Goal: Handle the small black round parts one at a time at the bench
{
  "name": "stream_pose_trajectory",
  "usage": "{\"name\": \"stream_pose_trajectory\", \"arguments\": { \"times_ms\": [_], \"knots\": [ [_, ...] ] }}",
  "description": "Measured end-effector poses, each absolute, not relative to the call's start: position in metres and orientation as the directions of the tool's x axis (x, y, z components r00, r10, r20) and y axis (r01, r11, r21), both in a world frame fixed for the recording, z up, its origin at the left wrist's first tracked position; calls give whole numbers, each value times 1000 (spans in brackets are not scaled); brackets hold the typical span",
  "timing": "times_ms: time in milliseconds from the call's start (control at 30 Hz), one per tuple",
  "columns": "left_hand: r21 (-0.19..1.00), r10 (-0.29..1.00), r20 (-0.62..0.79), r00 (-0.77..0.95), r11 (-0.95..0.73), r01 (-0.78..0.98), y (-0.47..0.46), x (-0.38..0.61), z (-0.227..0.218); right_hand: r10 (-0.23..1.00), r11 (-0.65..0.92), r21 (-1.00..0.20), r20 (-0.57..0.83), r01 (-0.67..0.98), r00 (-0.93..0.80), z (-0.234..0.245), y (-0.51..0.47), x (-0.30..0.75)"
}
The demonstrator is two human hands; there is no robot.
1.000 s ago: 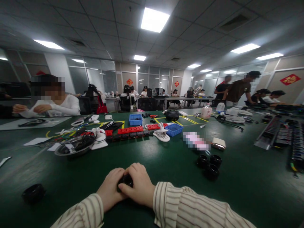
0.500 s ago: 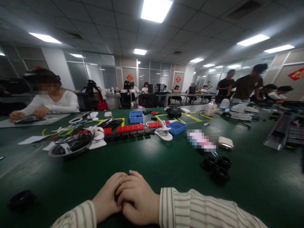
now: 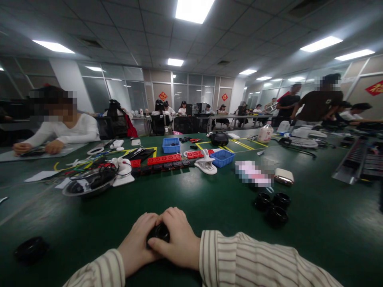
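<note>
- Both hands are holding a black ring between them, nearer the wearer than the white clip and a little to its left.
- The fingers of the left hand are lying together along one side; those of the right hand are staying closed along the other, the thumb resting across the front (what the hidden fingertips are doing, I cannot tell).
- By my judgement, the handling is going on rather than ending; nothing is showing how much is done to this ring.
- Three more rings are sitting clustered, nearer than the clip and to its right; a lone ring is lying nearer and well left of it. Which are finished and which are waiting is not showing.
- The green table is stretching all around the clip. A red socket strip is running off to its left, a cable-filled bowl is standing farther left, and a blue basket is sitting just right.
- Well beyond the clip, people are sitting at benches under ceiling lights; a co-worker in white is sitting beyond it, leftward.
</note>
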State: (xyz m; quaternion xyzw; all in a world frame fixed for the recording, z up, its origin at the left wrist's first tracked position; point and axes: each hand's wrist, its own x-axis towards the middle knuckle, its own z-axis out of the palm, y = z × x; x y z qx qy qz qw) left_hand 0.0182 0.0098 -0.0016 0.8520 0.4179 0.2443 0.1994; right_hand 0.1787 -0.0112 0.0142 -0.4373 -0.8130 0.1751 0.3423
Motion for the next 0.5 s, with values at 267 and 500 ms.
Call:
{"name": "stream_pose_trajectory", "arguments": {
  "times_ms": [267,500],
  "knots": [
    [539,780,252,573,-605,586,6,20,8,722,692,-498,490,523,-488,15,-10,179],
    [590,750,218,625,-611,528,9,18,3,577,816,-414,526,404,-625,19,-15,180]
  ]
}}
